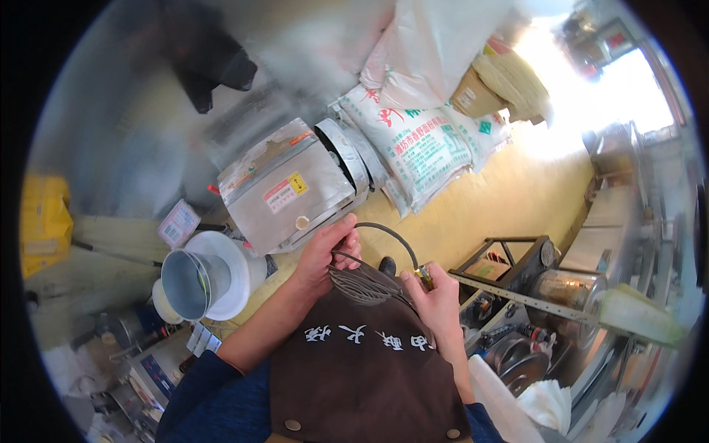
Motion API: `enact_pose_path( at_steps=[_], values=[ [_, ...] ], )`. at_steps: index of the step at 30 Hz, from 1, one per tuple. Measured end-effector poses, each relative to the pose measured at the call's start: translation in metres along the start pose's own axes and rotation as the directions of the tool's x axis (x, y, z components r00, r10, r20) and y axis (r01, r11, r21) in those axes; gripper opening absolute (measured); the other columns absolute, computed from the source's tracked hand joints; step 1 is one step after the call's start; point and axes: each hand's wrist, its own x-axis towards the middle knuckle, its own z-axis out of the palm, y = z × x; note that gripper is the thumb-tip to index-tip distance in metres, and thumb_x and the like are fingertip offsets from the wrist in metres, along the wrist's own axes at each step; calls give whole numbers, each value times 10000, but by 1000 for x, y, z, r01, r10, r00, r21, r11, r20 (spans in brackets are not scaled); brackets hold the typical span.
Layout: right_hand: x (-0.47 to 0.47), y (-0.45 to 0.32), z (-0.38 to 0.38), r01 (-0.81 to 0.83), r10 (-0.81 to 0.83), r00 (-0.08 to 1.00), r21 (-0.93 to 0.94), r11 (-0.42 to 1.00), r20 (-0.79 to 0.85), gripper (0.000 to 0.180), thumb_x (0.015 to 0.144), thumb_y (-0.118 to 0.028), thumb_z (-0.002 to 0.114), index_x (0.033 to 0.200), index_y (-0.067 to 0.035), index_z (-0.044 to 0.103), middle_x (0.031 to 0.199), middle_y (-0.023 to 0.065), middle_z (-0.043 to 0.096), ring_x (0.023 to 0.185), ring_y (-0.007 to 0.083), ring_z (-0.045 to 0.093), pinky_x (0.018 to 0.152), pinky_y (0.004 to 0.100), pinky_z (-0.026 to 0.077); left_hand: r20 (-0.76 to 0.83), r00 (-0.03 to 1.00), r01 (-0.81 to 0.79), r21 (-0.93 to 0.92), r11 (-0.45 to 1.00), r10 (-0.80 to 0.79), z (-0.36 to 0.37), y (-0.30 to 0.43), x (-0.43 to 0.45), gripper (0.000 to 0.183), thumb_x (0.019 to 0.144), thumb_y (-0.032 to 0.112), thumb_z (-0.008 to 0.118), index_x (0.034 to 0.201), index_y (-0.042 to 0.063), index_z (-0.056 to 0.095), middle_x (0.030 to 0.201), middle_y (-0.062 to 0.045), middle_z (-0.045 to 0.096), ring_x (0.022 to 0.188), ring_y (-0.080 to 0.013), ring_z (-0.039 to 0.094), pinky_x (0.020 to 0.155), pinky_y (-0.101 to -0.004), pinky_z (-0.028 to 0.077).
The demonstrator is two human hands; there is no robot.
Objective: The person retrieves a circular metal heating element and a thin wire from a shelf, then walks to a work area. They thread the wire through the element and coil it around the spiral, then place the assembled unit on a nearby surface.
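A bundle of thin dark cable, looped several times, hangs from my left hand, whose fingers are closed around it in front of the brown apron. From the top of that hand a thicker black cable end arcs over to the right. My right hand pinches the yellowish, metallic-looking fitting at its end between thumb and fingers. The exact kind of fitting cannot be told.
Beyond my hands stands a metal machine with a round drum. Printed flour sacks lie behind it on the yellowish floor. A metal bucket is at the left. A dark metal frame and a shelf with pans are at the right.
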Motion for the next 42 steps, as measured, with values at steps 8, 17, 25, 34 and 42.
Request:
enact_pose_path(
  at_steps=[8, 17, 25, 34, 42],
  values=[
    [-33, 59, -7, -325, 340, 931, 119, 938, -135, 244, 1057, -235, 614, 1014, 6, 628, 822, 226, 677, 774, 403, 668, 689, 425, 527, 101, 956, 279, -28, 960, -275, 2, -5, 44, 508, 1173, 385, 404, 751, 133, 531, 579, 46, 371, 473, -86, 359, 557, -279, 364],
    [-66, 323, -25, -586, 544, 623, 126, 800, -562, 271, 1027, -161, 600, 1223, 5, 684, 1037, 128, 680, 858, 218, 727, 759, 345, 573, 213, 906, 347, 125, 930, -366, 75, -59, 140, 532, 1175, 396, 374, 743, 124, 526, 570, 38, 371, 478, -103, 354, 570, -293, 385],
    [-77, 475, -116, -827, 667, -141, 457, 326, -731, 317, 917, -287, 698, 1129, -53, 677, 1109, 219, 751, 1052, 447, 705, 920, 545, 548, 287, 830, 419, 243, 875, -478, 191, -125, 232, 532, 1172, 408, 370, 746, 124, 514, 576, 31, 356, 490, -111, 341, 556, -301, 360],
    [-62, 462, -134, -833, 513, -62, 328, 446, -856, 227, 952, -129, 684, 1153, -45, 618, 1136, 186, 643, 1003, 398, 685, 834, 493, 566, 225, 715, 600, 291, 746, -662, 290, -198, 326, 488, 1151, 402, 442, 753, 130, 516, 564, 44, 357, 519, -113, 350, 558, -306, 369],
    [26, 373, -178, -447, 814, 444, 694, 564, -375, 154, 1014, -128, 707, 1124, -21, 712, 916, 4, 712, 831, 82, 651, 751, 258, 535, 380, 405, 825, 239, 512, -831, 357, -266, 450, 549, 1156, 435, 389, 707, 147, 521, 553, 42, 396, 533, -127, 409, 599, -320, 391]
  ],
)
